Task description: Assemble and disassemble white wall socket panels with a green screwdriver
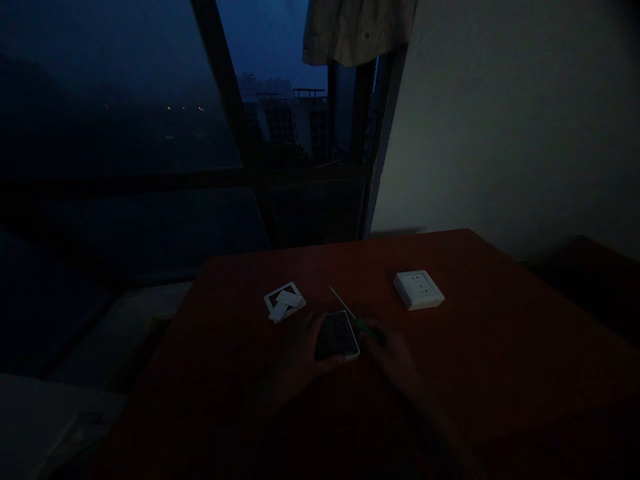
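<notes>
The room is very dim. My left hand (299,357) holds a square socket module (339,335), dark side up, on the reddish table (500,347), fingers curled round its near edge. My right hand (393,353) grips a screwdriver (350,310) with a green handle; its thin metal shaft points up and left past the module's far corner. A white frame with loose white pieces on it (284,302) lies just left of the hands. A white wall socket (418,289) rests face up to the right, apart from both hands.
A large dark window (150,120) with a slanted frame fills the left, with lit buildings outside. Cloth (357,30) hangs at the top. A pale wall (500,120) stands behind the table. A pale surface (50,427) lies at the lower left.
</notes>
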Motion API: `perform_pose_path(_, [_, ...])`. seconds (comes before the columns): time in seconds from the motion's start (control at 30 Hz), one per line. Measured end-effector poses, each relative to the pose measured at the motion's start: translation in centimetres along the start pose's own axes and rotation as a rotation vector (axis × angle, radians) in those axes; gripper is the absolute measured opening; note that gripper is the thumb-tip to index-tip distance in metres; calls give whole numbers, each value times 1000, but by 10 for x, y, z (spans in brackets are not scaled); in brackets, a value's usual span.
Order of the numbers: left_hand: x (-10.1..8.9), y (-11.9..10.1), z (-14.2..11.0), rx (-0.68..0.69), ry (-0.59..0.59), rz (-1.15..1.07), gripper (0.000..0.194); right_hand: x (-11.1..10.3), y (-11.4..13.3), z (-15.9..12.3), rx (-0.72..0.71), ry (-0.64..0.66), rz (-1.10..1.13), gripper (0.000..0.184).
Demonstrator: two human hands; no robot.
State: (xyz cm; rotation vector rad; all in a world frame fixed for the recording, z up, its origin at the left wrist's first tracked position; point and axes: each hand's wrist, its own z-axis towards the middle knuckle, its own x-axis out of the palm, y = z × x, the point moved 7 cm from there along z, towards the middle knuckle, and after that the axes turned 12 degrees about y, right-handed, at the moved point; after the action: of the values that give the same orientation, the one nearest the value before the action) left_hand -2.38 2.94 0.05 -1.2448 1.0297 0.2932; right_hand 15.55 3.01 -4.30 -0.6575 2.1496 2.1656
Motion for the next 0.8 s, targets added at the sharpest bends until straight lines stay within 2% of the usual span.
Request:
perform_pose_path(0.33, [6, 5, 0, 4, 4, 28, 71, -1, -2, 1, -1, 2, 16, 32])
perform_pose_path(0.8, [-1, -5, 0, 21, 8, 11, 67, 1, 7, -2, 6, 38, 11, 28])
